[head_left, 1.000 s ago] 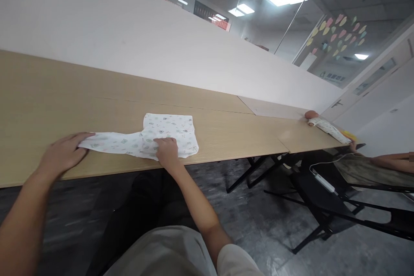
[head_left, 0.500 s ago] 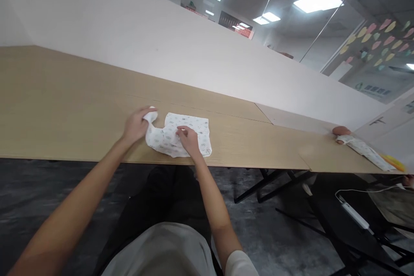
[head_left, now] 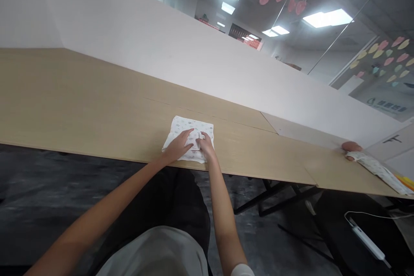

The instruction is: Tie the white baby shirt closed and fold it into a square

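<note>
On the tabletop, close to its front edge, lies a white cloth [head_left: 185,125] printed with small grey figures. Part of it is folded over into a smaller layer between my hands. My left hand [head_left: 177,144] rests on the cloth's left half, fingers stretched and the thumb apart. On the right side, my right hand [head_left: 205,145] touches the folded part, its fingers bent and thumb and forefinger apart. Whether cloth is caught under the right fingers cannot be made out.
The wooden table [head_left: 97,108] runs along a white partition [head_left: 155,51] with glass above. At the far right lie a doll-like figure [head_left: 352,146] in patterned cloth and something yellow. Below, a white power strip [head_left: 368,241] rests on a black chair [head_left: 336,220].
My left hand has let go of the cloth's lifted left end and come right onto the cloth. That end now lies folded inward. My right hand has shifted to the cloth's right side.
</note>
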Demonstrator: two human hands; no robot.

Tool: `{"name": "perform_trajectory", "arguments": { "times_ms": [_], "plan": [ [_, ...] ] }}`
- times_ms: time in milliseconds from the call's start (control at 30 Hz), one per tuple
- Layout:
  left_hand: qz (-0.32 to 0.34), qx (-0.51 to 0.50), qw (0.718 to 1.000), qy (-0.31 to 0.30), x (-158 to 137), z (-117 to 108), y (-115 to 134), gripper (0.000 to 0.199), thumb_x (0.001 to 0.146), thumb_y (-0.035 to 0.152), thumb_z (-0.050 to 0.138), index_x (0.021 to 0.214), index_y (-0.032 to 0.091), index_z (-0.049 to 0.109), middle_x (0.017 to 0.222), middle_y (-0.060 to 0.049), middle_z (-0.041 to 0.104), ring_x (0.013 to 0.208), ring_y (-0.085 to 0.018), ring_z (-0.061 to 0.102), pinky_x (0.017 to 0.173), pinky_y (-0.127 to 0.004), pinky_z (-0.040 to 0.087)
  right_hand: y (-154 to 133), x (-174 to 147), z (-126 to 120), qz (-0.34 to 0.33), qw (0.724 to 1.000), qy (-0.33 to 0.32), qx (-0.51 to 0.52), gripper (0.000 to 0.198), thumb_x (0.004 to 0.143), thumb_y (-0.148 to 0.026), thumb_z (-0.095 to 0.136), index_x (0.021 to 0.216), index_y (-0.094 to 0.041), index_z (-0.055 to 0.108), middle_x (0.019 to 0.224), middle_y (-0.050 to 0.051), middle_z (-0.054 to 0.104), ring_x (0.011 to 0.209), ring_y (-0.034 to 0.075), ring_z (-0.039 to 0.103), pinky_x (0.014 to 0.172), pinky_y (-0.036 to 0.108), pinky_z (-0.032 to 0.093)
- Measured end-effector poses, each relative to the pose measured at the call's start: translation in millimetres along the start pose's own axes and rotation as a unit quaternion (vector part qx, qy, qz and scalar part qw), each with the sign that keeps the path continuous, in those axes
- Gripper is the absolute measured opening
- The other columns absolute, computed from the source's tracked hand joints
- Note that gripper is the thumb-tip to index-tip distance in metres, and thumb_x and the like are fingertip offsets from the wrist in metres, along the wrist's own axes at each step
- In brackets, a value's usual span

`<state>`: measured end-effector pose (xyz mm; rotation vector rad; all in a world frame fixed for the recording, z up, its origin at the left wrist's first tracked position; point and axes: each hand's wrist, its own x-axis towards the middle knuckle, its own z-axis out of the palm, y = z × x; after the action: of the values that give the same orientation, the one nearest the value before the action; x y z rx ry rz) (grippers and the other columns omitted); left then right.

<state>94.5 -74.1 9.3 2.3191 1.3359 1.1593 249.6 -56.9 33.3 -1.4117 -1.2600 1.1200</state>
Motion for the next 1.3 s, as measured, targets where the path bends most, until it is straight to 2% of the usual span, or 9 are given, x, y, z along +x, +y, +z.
{"name": "perform_trajectory", "arguments": {
  "times_ms": [133,267,367,533,700,867,1000,1133,1300],
  "plan": [
    [0.014,0.081,0.996,-0.034,-21.1,-25.3,-19.5,0.051,0.091,0.048,0.042,0.126,0.016,0.058,0.133,-0.016,0.059,0.129,-0.031,0.050,0.112,-0.050,0.036,4.0,5.7,-6.3,-0.069,0.989,0.026,-0.124,0.062,0.067,-0.006,0.049,0.127,-0.019,0.054,0.108,0.005,0.064,0.096,0.017,0.061,0.089,0.029,0.053],
    [-0.001,0.080,0.995,-0.067,-40.4,-42.9,-30.9,0.050,0.093,0.052,0.034,0.114,0.020,0.066,0.122,-0.012,0.067,0.118,-0.028,0.058,0.103,-0.042,0.045,0.8,5.4,-12.2,-0.097,0.970,0.040,-0.218,0.062,0.068,-0.005,0.047,0.127,-0.020,0.056,0.101,0.003,0.066,0.090,0.018,0.064,0.088,0.031,0.053],
    [-0.005,0.066,0.995,-0.073,-49.2,-46.8,-30.5,0.056,0.093,0.058,0.031,0.112,0.021,0.068,0.119,-0.011,0.069,0.117,-0.028,0.060,0.102,-0.041,0.047,1.0,-2.7,-12.4,-0.127,0.949,0.046,-0.284,0.059,0.071,-0.003,0.048,0.126,-0.019,0.058,0.107,0.007,0.067,0.096,0.021,0.065,0.088,0.032,0.052],
    [-0.004,0.041,0.993,-0.106,-51.4,-51.7,-31.3,0.067,0.091,0.069,0.028,0.114,0.020,0.069,0.126,-0.012,0.067,0.122,-0.029,0.058,0.108,-0.044,0.042,4.1,-19.6,-9.1,-0.161,0.883,0.040,-0.440,0.043,0.082,-0.003,0.048,0.120,-0.016,0.063,0.120,0.015,0.063,0.105,0.025,0.063,0.092,0.035,0.050],
    [-0.009,0.005,0.992,-0.126,-55.8,-77.2,-47.6,0.060,0.088,0.066,0.038,0.118,0.024,0.070,0.131,-0.008,0.064,0.125,-0.028,0.056,0.110,-0.043,0.040,3.5,-32.9,-41.1,-0.250,0.855,0.049,-0.452,0.044,0.087,-0.002,0.044,0.124,-0.016,0.063,0.132,0.015,0.057,0.117,0.024,0.057,0.098,0.034,0.046],
    [-0.032,-0.003,0.990,-0.134,-65.1,-90.7,-57.2,0.057,0.084,0.064,0.044,0.120,0.028,0.070,0.133,-0.006,0.064,0.122,-0.027,0.058,0.108,-0.041,0.043,17.5,-46.5,-87.7,-0.247,0.843,-0.032,-0.477,0.047,0.084,0.004,0.040,0.114,-0.014,0.071,0.113,0.013,0.069,0.107,0.022,0.062,0.095,0.031,0.047],
    [-0.036,0.019,0.988,-0.147,-57.9,-81.8,-52.7,0.061,0.084,0.068,0.042,0.119,0.026,0.070,0.130,-0.007,0.066,0.119,-0.028,0.059,0.106,-0.042,0.044,27.7,-50.7,-97.3,-0.255,0.842,-0.071,-0.470,0.048,0.085,0.003,0.042,0.119,-0.017,0.070,0.114,0.011,0.070,0.107,0.021,0.063,0.095,0.029,0.047],
    [-0.007,0.049,0.990,-0.135,-46.2,-75.1,-47.3,0.064,0.088,0.068,0.031,0.110,0.025,0.073,0.120,-0.010,0.070,0.112,-0.028,0.062,0.102,-0.042,0.046,28.1,-48.4,-94.3,-0.266,0.859,-0.063,-0.433,0.038,0.087,-0.003,0.046,0.111,-0.016,0.073,0.118,0.013,0.068,0.110,0.022,0.062,0.099,0.033,0.046],
    [0.016,0.082,0.990,-0.117,-43.8,-81.2,-36.9,0.061,0.092,0.060,0.024,0.108,0.025,0.071,0.111,-0.011,0.071,0.105,-0.028,0.064,0.097,-0.041,0.048,22.1,-52.8,-99.7,-0.287,0.902,-0.061,-0.316,0.038,0.085,-0.005,0.046,0.112,-0.016,0.071,0.125,0.013,0.066,0.118,0.021,0.059,0.106,0.037,0.043]
  ]
}}
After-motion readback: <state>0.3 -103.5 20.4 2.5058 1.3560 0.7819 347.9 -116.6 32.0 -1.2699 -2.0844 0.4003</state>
